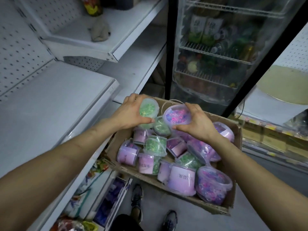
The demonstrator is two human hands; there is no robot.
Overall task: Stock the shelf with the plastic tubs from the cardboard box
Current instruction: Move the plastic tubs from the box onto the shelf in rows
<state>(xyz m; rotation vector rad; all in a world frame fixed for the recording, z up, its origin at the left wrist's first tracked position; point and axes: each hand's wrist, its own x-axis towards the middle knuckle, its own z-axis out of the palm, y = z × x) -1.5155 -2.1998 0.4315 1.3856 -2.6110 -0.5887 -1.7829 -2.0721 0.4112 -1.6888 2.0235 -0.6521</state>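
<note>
Over the cardboard box [127,170], the left hand [131,112] has its fingers curled round a green tub [148,110] — the right hand [198,124] grips a purple tub [176,115] likewise, both just above the other tubs [181,179]. The shelf [50,114] stands left.

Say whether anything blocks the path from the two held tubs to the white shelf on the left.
Nothing visible does. The left hand grips a green tub and the right hand a purple tub over the cardboard box; no item shows between them and the open front of the white shelf.
</note>
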